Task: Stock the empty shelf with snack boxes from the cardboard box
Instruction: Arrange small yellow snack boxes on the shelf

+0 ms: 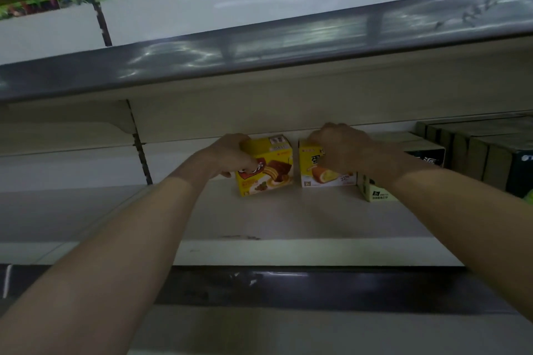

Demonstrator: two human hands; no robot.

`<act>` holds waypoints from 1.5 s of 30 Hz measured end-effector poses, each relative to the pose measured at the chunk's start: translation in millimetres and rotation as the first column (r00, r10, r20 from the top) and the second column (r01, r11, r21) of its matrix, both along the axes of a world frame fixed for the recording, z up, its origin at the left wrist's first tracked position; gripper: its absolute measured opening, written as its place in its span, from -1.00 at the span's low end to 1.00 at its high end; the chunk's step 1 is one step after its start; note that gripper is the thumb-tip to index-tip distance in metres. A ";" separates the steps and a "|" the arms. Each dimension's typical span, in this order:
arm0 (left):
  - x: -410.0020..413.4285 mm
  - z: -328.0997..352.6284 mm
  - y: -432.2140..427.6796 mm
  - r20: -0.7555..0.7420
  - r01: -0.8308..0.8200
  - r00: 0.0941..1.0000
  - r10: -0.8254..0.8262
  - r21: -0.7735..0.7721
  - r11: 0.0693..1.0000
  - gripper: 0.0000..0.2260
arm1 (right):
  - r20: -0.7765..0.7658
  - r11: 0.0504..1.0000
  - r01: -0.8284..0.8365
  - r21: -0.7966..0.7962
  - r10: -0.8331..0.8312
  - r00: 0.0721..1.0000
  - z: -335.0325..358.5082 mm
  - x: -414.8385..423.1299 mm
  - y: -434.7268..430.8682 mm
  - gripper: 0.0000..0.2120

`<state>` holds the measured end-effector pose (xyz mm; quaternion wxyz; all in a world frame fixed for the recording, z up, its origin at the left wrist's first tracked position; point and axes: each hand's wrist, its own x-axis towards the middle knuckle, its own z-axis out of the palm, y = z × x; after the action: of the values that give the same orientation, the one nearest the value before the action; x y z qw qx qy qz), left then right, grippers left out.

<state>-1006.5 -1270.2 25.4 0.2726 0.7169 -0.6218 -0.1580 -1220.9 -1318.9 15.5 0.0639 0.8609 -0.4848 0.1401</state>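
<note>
Head view shows both hands deep in the shelf (288, 219), each holding one snack box. The left hand (230, 154) grips the chocolate-pie box (268, 170) by its left end, thumb on the printed front and the rest of the hand wrapped towards the back. The right hand (341, 148) comes down over the roll-cake box (324, 177), its fingers (318, 140) curled round the top edge and clenched on it. Both boxes stand upright on the shelf with their wide fronts facing out, long sides running along the shelf edge. A clear gap separates them, and the chocolate-pie box seems to sit slightly nearer the front. My guess is that the next move is to close that gap and square the two fronts into one row, so each box goes sideways towards the other, driven by the hand that has it.

Just right of the roll-cake box a pale box (375, 192) stands partly hidden behind the right wrist, touching or nearly so; I cannot tell which. Further right are dark cartons (476, 153), which limit travel that way. Overhead, the grey rail (259, 60) of the upper shelf hangs low, leaving little room to lift. No cardboard box is in view
</note>
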 end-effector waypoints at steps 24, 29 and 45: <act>-40.4 -40.2 -41.2 0.625 0.047 0.778 0.067 -0.164 0.985 -0.34 | -0.027 0.994 0.058 -0.095 -0.061 0.998 -25.9 5.5 1.4 -0.45; -70.6 -45.1 -34.9 0.737 -0.048 0.652 0.177 -0.194 0.980 -0.34 | 0.009 0.997 0.057 -0.061 -0.056 0.998 -31.6 7.0 1.6 -0.43; -85.0 -47.2 -40.1 0.811 -0.070 0.531 0.246 -0.247 0.967 -0.39 | -0.041 0.997 0.038 -0.068 -0.041 0.998 -33.0 -1.2 15.1 -0.43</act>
<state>-1091.4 -1310.4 -21.8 0.0219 0.7303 -0.6202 0.2854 -1222.1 -1303.8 -17.4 0.1060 0.8513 -0.4955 0.1365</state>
